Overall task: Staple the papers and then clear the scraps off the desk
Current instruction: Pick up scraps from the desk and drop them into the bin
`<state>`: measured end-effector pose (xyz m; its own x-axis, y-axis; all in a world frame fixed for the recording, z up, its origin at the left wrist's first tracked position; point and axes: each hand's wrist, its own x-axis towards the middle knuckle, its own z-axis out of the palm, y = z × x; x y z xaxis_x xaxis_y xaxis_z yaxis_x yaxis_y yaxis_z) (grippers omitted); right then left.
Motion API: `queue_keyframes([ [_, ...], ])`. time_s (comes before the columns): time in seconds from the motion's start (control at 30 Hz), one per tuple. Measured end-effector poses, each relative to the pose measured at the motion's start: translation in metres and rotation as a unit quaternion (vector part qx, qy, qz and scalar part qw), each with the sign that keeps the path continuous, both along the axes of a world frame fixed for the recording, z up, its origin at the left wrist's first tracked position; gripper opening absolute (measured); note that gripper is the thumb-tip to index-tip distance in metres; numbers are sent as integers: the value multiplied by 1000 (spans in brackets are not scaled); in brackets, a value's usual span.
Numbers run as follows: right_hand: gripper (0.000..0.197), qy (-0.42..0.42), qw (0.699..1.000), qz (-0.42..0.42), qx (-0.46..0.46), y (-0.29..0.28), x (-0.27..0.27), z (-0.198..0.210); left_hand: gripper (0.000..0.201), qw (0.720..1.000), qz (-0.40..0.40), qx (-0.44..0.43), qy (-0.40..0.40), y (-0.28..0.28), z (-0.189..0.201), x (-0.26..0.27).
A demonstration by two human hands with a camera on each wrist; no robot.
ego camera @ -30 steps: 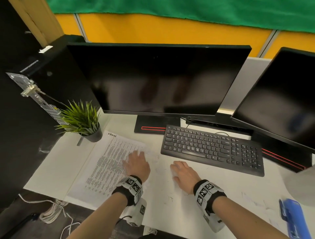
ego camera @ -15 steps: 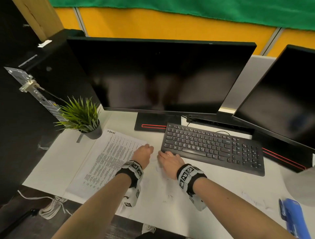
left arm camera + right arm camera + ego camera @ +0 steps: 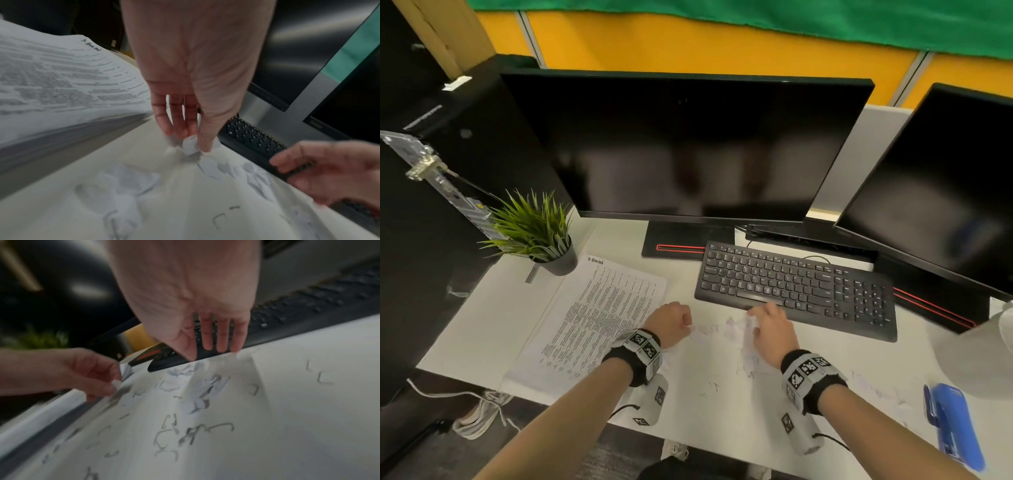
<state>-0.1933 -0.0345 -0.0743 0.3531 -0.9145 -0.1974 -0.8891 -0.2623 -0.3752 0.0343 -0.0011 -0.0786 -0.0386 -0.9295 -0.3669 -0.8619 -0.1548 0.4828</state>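
The printed stack of papers (image 3: pixel 599 315) lies flat at the left of the white desk (image 3: pixel 482 329). Small white paper scraps (image 3: pixel 729 325) and bent staples (image 3: pixel 712 387) are strewn between my hands. My left hand (image 3: pixel 685 323) is curled beside the stack's right edge, and in the left wrist view it (image 3: pixel 189 142) pinches a paper scrap (image 3: pixel 190 146) against the desk. My right hand (image 3: pixel 756 315) has straight fingers (image 3: pixel 221 345) touching down at the keyboard's front edge, holding nothing. The blue stapler (image 3: pixel 952 425) lies at the near right.
A black keyboard (image 3: pixel 791 284) sits just beyond my hands, with two dark monitors (image 3: pixel 688 147) behind it. A potted plant (image 3: pixel 534 233) stands at the stack's far left corner. A white rounded object (image 3: pixel 983 349) is at the right edge. The desk's front edge is close below my wrists.
Both hands moved forward from lying flat on the desk. The left hand's fingers curled onto a scrap. The right hand shifted right along the keyboard's front edge, away from the left.
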Motion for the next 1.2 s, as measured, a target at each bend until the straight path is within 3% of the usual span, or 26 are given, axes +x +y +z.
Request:
queue_keyframes([
  [0.03,41,-17,999,-8,33,0,0,-1,2,1000,0,-7,10,1,2,0],
  [0.1,44,-18,996,30,77,3,7,-3,16,1000,-14,-9,11,4,7,5],
  [0.23,47,30,995,84,50,10,29,-9,13,995,-74,45,-49,22,18,23],
  [0.33,41,28,997,70,27,10,37,-14,12,989,-99,75,-80,39,15,26],
  [0.43,36,15,998,59,16,7,37,-16,12,988,-110,52,-100,46,8,21],
  [0.63,19,-95,991,-67,72,-12,20,-14,16,995,-84,43,-38,43,6,17],
  [0.7,9,-158,972,-127,117,-18,16,-12,19,995,-82,45,-33,41,4,17],
  [0.8,19,-246,926,-201,202,-20,9,-9,19,994,-83,70,-18,33,6,17],
  [0.87,19,-311,885,-233,256,-18,4,-8,24,991,-88,101,-9,26,11,15],
  [0.97,10,-405,821,-265,302,-13,-3,-8,16,984,-116,130,-41,16,17,10],
  [1.07,3,-432,797,-282,314,-9,-15,-1,9,972,-152,161,-79,7,23,5],
  [1.13,4,-445,788,-293,308,-8,-29,9,18,966,-172,170,-87,-2,31,-5],
  [1.2,10,-462,787,-296,282,-10,-47,26,20,973,-178,130,-70,-17,44,-24],
])
